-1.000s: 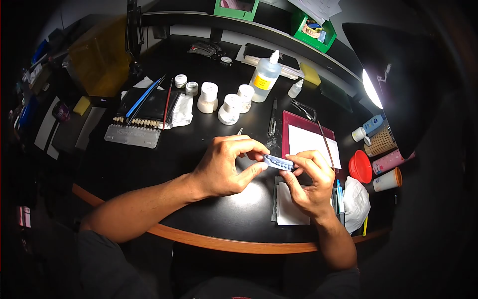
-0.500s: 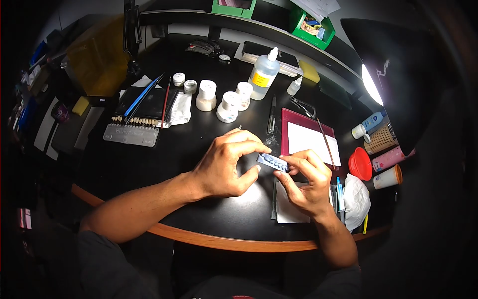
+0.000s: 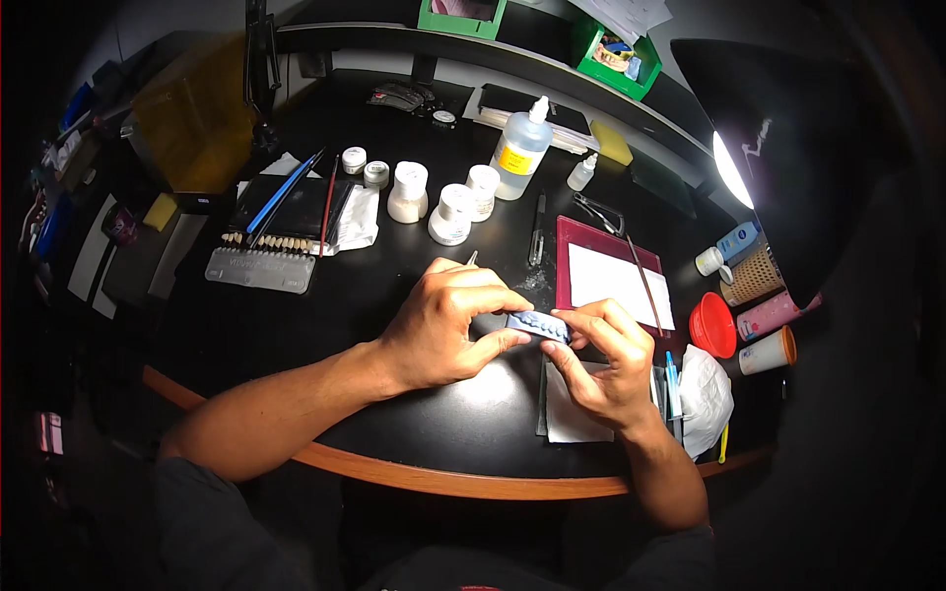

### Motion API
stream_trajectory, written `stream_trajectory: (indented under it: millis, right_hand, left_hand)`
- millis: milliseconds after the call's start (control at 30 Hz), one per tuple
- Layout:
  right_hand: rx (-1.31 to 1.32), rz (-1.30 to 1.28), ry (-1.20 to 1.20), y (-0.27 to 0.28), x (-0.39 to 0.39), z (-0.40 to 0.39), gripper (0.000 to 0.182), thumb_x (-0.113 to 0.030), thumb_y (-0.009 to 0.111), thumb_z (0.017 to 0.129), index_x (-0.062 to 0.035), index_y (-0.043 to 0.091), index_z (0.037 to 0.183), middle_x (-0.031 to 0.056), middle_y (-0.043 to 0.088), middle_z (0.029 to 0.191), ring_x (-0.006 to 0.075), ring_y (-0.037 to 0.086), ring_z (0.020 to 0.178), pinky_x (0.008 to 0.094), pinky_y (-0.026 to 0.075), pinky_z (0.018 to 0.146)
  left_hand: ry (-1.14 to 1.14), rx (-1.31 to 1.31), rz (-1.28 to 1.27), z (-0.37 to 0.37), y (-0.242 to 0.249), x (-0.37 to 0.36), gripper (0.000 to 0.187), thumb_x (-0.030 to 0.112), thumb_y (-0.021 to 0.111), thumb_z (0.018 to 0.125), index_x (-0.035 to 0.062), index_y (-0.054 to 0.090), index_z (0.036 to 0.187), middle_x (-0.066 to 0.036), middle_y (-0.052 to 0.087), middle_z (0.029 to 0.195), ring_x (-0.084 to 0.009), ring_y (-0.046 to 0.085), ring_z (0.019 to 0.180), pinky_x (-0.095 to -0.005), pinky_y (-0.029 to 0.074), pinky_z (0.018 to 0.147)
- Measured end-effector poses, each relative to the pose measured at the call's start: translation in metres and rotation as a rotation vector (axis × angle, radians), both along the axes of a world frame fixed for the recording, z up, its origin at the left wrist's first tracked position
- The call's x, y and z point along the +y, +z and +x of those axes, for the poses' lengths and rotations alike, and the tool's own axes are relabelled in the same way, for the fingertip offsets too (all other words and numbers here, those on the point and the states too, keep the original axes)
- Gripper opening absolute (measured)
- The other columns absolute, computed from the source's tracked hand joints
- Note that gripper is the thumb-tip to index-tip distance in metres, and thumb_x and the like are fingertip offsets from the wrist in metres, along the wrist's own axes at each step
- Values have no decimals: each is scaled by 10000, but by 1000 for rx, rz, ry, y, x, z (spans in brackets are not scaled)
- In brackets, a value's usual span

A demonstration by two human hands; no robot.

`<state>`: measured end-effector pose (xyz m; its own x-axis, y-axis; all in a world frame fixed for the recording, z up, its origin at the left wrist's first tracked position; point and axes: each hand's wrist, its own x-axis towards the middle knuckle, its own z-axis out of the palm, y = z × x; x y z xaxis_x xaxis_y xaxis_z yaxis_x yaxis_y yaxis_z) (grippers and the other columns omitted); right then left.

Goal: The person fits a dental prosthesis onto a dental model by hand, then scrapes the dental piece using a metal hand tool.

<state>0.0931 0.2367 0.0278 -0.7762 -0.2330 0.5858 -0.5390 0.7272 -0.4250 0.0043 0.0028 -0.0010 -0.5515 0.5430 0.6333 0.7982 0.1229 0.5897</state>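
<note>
Small blue tooth-set strip (image 3: 539,324), frame centre: we pinch it between left hand (image 3: 443,325) and right hand (image 3: 603,360) fingers; loosened grip risks dropping it onto black counter (image 3: 394,286).

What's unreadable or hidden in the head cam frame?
- Blue strip, head view: both ends covered by left hand and right hand; bumps on it too small to identify.
- Thin tool: only the tip shows past the left hand.
- Clear bottle: yellow label too small to read.
- Left bench edge: dark, things there indistinct.
- Lamp: glare washes out its face.
</note>
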Motion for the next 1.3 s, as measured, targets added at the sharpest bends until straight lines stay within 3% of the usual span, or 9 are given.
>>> stream_trajectory:
  millis: [267,467,1300]
  right_hand:
    - [14,-7,4,1,0,1,354,-93,923,865,28,812,1179,117,762,878,178,715,709,300,573,644]
    - [8,-6,10,1,1,1,347,-101,923,869,33,814,1171,122,761,875,183,714,703,301,566,637]
    - [-49,-23,24,2,-2,1,302,-20,832,859,40,787,1152,113,705,841,186,650,688,312,536,643]
  left_hand:
    - [12,-12,-6,0,-1,-1,318,235,917,869,33,856,1107,-118,818,894,-240,753,812,-367,496,908]
    - [-3,-5,38,-1,-8,2,248,238,866,913,38,858,1059,-85,806,844,-225,726,763,-392,460,856]
    - [32,136,24,4,3,-1,268,218,949,803,43,842,975,-44,790,822,-178,704,759,-359,456,861]
